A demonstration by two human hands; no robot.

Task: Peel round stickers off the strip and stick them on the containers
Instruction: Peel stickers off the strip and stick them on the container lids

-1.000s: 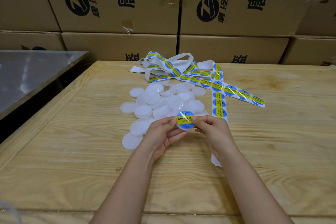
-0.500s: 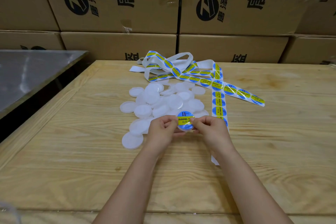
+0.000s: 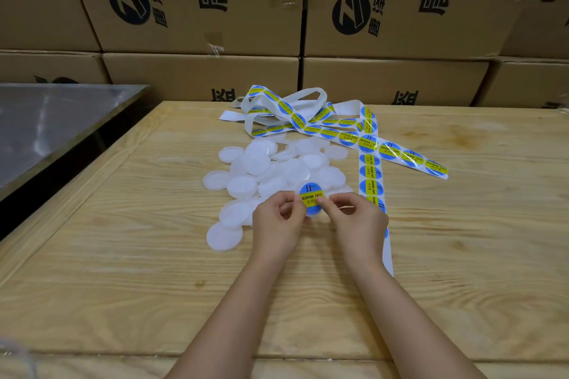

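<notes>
Plastic check: pinching container (image 3: 313,216) in left hand (image 3: 278,224) and right hand (image 3: 358,221) fingers; may crease or skew sticker (image 3: 311,198) if pressed unevenly.

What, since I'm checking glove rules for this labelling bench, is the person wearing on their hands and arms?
Nothing that shows. The left hand and the right hand are bare, with no gloves, rings or wristbands visible. The left forearm and right forearm are bare too, down to the picture's lower edge, so no sleeve, watch or marking is in view.
</notes>
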